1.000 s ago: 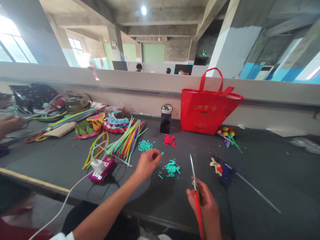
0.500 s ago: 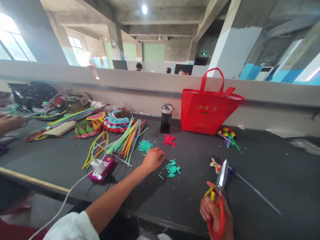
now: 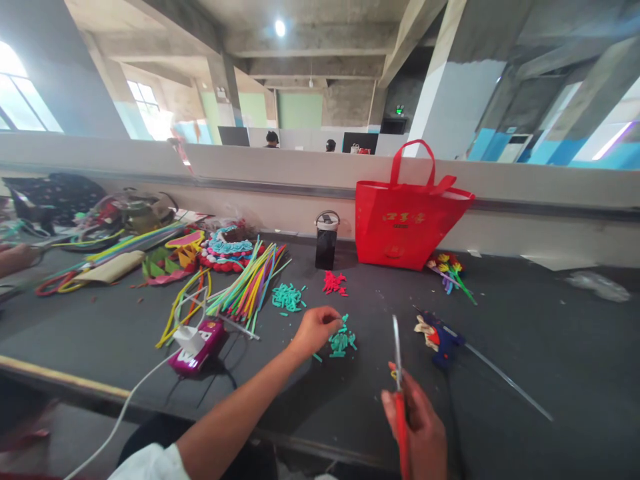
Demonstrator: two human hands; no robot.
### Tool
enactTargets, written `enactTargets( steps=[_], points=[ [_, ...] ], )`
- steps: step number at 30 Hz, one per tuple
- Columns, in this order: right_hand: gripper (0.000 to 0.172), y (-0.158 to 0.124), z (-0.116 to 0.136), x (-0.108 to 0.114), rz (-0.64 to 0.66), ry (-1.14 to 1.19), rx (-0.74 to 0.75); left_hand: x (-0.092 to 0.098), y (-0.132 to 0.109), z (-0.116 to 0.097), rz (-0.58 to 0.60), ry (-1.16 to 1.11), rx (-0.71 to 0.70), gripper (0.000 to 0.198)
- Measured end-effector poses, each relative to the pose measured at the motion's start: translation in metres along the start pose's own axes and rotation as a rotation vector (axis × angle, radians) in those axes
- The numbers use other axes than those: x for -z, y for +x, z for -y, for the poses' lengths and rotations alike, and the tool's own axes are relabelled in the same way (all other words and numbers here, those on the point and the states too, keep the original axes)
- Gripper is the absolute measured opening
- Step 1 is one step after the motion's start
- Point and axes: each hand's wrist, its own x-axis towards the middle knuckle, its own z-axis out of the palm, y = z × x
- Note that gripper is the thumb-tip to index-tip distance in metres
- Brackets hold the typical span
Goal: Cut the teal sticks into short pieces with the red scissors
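My left hand (image 3: 319, 329) is closed in a pinch at the upper edge of a pile of short teal pieces (image 3: 341, 345). Whether a piece sits between its fingertips I cannot make out. A second teal pile (image 3: 287, 298) lies farther back to the left, and a small heap of red pieces (image 3: 335, 283) is behind the hand. My right hand (image 3: 423, 423) grips red-handled scissors (image 3: 401, 417) over the table's front part, blades pointing up and away, with a bit of yellow by the fingers.
A bundle of coloured stems (image 3: 253, 287) and a purple power strip (image 3: 213, 340) with a white plug lie left. A dark lidded cup (image 3: 327, 247) and a red bag (image 3: 400, 227) stand at the back. A blue glue gun (image 3: 444, 340) lies right. Another person's hand (image 3: 17, 259) is far left.
My left hand has moved right, from between the teal piles to the nearer one, and its fingers have drawn together. My right hand has shifted left and turned the scissors edge-on.
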Motion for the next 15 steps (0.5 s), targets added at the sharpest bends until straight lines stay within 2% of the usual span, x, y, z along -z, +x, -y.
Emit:
enactTargets(
  steps=[2,4,6,8,11,15],
  points=[
    [0.05,0.0,0.003,-0.005,0.048,-0.138,0.101,0.002,-0.012,-0.016,-0.029,-0.14,0.029,0.025],
    [0.051,0.001,0.008,-0.01,0.126,-0.191,0.18,0.004,-0.025,-0.034,-0.046,-0.31,0.061,0.024],
    [0.051,0.003,0.015,-0.015,0.149,-0.21,0.249,0.006,-0.036,-0.05,-0.055,-0.68,0.156,0.018],
    [0.051,0.006,0.022,-0.018,0.158,-0.217,0.295,0.007,-0.042,-0.059,-0.061,-0.859,0.201,0.015],
    [0.05,0.009,0.028,-0.02,0.185,-0.217,0.295,0.006,-0.041,-0.052,-0.093,-0.75,0.194,0.014],
    [0.05,0.008,0.026,-0.019,0.205,-0.211,0.246,0.001,-0.031,-0.024,-0.102,-0.543,0.224,0.017]
  ],
)
